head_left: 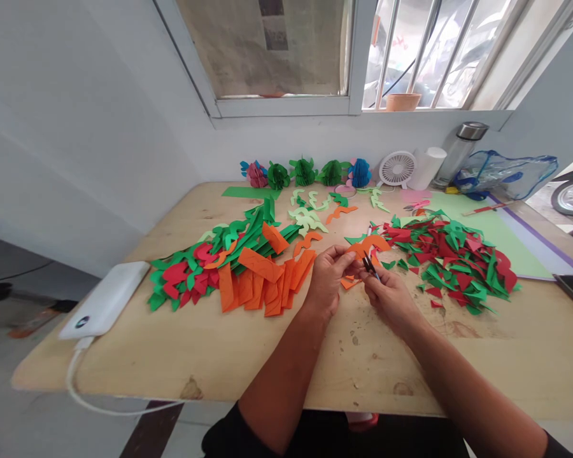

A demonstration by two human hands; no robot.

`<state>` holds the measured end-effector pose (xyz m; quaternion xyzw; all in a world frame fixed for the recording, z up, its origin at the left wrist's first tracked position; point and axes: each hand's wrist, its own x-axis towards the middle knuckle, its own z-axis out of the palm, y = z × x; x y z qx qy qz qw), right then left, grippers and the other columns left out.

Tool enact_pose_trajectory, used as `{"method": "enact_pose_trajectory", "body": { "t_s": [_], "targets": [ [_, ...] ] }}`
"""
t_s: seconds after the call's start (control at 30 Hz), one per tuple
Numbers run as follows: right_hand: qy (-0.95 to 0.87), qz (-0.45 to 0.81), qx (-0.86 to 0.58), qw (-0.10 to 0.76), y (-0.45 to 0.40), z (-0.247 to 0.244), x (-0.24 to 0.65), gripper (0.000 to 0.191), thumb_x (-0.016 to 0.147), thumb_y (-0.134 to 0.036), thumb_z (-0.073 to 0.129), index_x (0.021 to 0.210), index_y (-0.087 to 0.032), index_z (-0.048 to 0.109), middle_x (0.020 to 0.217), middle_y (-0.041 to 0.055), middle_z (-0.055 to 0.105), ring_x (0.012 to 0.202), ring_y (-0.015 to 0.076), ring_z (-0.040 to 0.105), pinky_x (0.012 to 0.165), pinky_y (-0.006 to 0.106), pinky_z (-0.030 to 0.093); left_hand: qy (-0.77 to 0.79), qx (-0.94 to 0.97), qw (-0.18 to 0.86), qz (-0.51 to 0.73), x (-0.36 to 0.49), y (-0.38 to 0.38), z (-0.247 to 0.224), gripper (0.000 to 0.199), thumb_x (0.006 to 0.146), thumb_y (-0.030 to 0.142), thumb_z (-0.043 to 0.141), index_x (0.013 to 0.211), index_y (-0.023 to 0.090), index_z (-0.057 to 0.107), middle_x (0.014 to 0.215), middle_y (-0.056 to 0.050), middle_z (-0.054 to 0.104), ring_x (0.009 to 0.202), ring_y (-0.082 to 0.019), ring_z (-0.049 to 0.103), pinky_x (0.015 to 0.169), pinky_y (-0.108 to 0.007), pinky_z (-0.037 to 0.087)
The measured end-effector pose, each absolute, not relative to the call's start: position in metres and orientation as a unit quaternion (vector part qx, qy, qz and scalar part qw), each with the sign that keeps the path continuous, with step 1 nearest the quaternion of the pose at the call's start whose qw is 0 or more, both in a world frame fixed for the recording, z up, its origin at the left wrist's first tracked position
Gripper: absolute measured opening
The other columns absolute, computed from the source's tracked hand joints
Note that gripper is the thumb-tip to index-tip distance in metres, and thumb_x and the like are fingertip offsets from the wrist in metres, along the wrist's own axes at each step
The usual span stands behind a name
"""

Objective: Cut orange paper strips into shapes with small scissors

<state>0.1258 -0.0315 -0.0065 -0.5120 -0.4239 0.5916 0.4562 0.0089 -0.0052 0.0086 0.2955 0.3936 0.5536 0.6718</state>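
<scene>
Between the fingers of my left hand is an orange piece of paper with a curved outline. My right hand grips a pair of scissors, its dark blades up against the orange paper. A few small orange scraps lie on the table just under my hands. Left of my left hand, folded orange paper strips with drawn lines lie in an overlapping row. A cut wavy orange piece rests behind them.
Green and red cut shapes are heaped at the left, near a white power bank with a cable. Red and green scraps pile up at the right. Along the wall stand honeycomb paper figures, a small fan and a bottle.
</scene>
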Motion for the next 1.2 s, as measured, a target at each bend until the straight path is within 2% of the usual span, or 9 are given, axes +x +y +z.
{"method": "enact_pose_trajectory", "body": {
  "t_s": [1.2],
  "targets": [
    [-0.429, 0.586, -0.514, 0.456, -0.0315, -0.0074, 0.1263, 0.031, 0.07, -0.048, 0.066, 0.069, -0.021, 0.051, 0.044, -0.0101, 0.03, 0.04, 0.0069, 0.019, 0.039, 0.024, 0.012, 0.391, 0.292, 0.675, 0.554, 0.0085, -0.0068, 0.0115, 0.024, 0.06, 0.03, 0.074, 0.067, 0.016, 0.055, 0.059, -0.001, 0.063, 0.054, -0.01, 0.058, 0.06, -0.024, 0.047]
  ]
}}
